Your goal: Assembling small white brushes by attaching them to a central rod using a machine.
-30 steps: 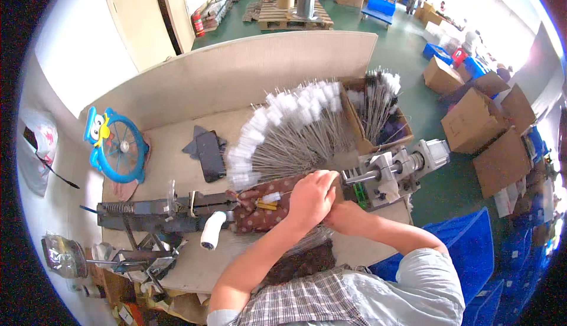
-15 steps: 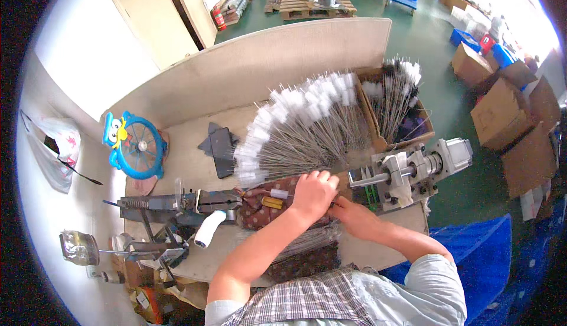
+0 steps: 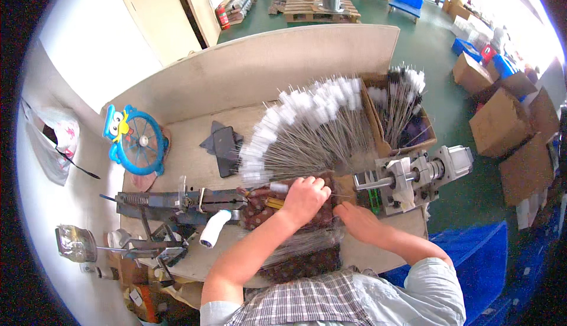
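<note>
Left of centre: blue fan (image 3: 137, 143), metal jig (image 3: 171, 199), idle. Centre: left hand (image 3: 304, 199) closed over thin wires (image 3: 307, 149) fanned on patterned cloth (image 3: 263, 205), likely pinning them. Right hand (image 3: 357, 221) at wire ends beside motor (image 3: 425, 172); grip unclear. Upper right: cardboard box (image 3: 378, 131) holding white-tipped wires.

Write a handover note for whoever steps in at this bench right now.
Left hand: curled, fingers down on the patterned cloth pad at bench centre; whether it pinches a wire cannot be told.
Right hand: flat on the bench beside the metal motor fixture; its grip is unclear.
Wire brushes: fanned out behind the hands, white tips outward.
More brushes stand in the cardboard box to the right.
Done: a large fan laid out.
Left: a wire bundle lies under the forearms.
</note>
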Tool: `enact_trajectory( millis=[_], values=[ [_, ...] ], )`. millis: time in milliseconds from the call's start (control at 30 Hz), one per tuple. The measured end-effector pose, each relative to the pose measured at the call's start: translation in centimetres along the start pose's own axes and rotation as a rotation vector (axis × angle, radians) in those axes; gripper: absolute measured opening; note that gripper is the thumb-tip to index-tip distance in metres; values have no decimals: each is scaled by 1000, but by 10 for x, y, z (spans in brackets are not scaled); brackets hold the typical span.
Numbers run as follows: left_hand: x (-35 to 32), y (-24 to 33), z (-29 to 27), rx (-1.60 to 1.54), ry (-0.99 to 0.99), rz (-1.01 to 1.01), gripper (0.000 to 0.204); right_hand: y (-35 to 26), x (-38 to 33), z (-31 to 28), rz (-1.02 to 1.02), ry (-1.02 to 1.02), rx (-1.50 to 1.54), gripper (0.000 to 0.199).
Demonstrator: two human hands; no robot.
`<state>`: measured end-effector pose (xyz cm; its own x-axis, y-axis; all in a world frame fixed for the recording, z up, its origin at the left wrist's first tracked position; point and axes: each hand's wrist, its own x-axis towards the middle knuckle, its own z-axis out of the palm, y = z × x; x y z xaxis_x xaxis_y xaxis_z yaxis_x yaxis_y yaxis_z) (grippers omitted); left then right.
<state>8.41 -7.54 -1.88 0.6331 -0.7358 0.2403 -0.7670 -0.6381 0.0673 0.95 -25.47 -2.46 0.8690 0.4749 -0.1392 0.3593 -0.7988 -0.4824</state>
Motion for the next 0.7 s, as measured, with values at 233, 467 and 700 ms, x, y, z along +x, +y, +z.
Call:
enact_trajectory(
  millis=[233,467,700],
  values=[
    [18,-46,-10,246,279,-219,21,-9,2,-12,-181,-182,-88,33],
    [-44,51,-59,-520,355,217,29,-21,19,-97,-222,222,-216,25],
    [-18,23,10,-2264,-38,-675,21,2,41,-109,-172,402,-115,22]
  ],
)
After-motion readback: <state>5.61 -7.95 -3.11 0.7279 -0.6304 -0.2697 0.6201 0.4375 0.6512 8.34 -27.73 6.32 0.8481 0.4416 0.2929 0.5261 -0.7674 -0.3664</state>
